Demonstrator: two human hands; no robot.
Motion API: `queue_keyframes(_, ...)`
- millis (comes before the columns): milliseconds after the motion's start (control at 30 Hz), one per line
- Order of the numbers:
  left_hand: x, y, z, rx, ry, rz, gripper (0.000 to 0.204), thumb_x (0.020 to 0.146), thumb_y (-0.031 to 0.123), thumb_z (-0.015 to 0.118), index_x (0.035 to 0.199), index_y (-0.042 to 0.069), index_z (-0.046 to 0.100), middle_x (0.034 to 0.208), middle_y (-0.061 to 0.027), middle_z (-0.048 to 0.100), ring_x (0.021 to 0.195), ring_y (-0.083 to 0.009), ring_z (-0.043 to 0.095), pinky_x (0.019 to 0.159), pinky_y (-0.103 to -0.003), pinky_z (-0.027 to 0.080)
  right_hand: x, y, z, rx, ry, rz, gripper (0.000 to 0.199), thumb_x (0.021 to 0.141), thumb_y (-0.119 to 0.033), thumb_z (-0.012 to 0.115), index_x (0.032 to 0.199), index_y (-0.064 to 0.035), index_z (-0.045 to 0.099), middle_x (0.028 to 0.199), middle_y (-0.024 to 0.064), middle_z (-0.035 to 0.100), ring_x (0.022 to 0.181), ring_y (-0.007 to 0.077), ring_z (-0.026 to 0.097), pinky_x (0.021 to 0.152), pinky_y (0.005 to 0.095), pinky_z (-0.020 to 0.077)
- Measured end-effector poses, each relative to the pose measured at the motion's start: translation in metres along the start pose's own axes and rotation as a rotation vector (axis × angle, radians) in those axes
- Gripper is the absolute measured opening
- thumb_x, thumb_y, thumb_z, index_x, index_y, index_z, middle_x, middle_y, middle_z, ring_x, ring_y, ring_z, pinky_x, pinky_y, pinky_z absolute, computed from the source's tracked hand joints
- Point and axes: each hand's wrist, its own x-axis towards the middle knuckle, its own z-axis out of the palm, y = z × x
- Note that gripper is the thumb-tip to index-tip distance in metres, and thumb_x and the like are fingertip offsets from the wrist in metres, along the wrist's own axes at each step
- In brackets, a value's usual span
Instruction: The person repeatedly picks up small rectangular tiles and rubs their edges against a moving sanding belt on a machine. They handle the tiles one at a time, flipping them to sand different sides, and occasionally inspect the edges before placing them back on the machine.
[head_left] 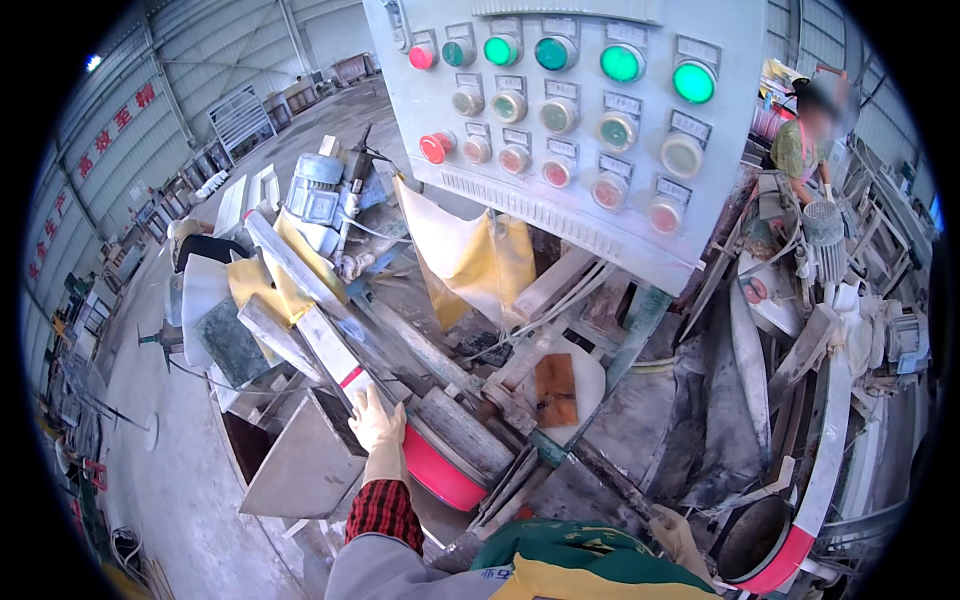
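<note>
My left hand (378,420), in a pale glove, reaches out from a red-and-black checked cuff. Its fingers are stretched out and apart, resting on a long pale strip (330,345) beside a narrow red mark. Just past the wrist, a bright red band (440,468) curves round the near end of the machine. My right hand (680,540), also gloved, is low on the right beside my body; its fingers are too unclear to read. Near it stands a dark round drum (755,535) with a red band (780,565) along its lower edge.
A grey control panel (560,130) with lit green and red buttons hangs ahead. Below it are a yellow-and-white cloth (470,260) and a brown block (557,390). A motor (318,185) sits far left. Another person (800,140) stands at the far right. A grey board (305,465) juts out left.
</note>
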Motion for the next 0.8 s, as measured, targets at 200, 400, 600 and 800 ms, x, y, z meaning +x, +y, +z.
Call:
queue_keyframes(200, -0.073, 0.002, 0.033, -0.164, 0.151, 0.154, 0.078, 0.078, 0.028, 0.076, 0.146, 0.01, 0.04, 0.15, -0.0249, 0.037, 0.138, -0.0431, 0.038, 0.118, -0.049, 0.029, 0.021, 0.014, 0.006, -0.316, -0.082, -0.3, 0.042, 0.084, -0.022, 0.068, 0.125, -0.0111, 0.066, 0.097, 0.0178, 0.072, 0.084, 0.0302, 0.07, 0.076, 0.0366, 0.0532)
queue_keyframes(400, -0.128, 0.002, 0.003, -0.245, 0.044, 0.327, 0.082, 0.068, 0.015, 0.081, 0.141, 0.003, 0.044, 0.143, -0.0249, 0.045, 0.135, -0.0408, 0.042, 0.116, -0.048, 0.032, 0.042, -0.085, 0.027, -0.277, -0.2, -0.319, 0.044, 0.087, -0.023, 0.066, 0.13, -0.0115, 0.063, 0.095, 0.0185, 0.072, 0.086, 0.0298, 0.071, 0.079, 0.0358, 0.0535)
queue_keyframes(600, -0.175, 0.055, -0.035, -1.096, -0.302, 0.363, 0.083, 0.07, 0.004, 0.076, 0.144, -0.002, 0.04, 0.14, -0.0194, 0.05, 0.134, -0.0297, 0.046, 0.113, -0.037, 0.037, 0.039, -0.183, 0.089, 0.103, -0.62, -0.301, 0.049, 0.098, -0.015, 0.059, 0.143, -0.0015, 0.047, 0.11, 0.0137, 0.07, 0.098, 0.0171, 0.066, 0.086, 0.0298, 0.0524)
queue_keyframes(800, -0.22, 0.139, -0.053, -0.927, -0.302, 0.852, 0.084, 0.069, 0.009, 0.085, 0.142, 0.001, 0.045, 0.144, -0.0292, 0.045, 0.139, -0.0408, 0.04, 0.115, -0.04, 0.034, 0.038, -0.228, 0.142, 0.469, -0.467, -0.386, 0.052, 0.095, -0.007, 0.058, 0.145, -0.0024, 0.045, 0.118, 0.0075, 0.064, 0.102, 0.0143, 0.063, 0.089, 0.0294, 0.0513)
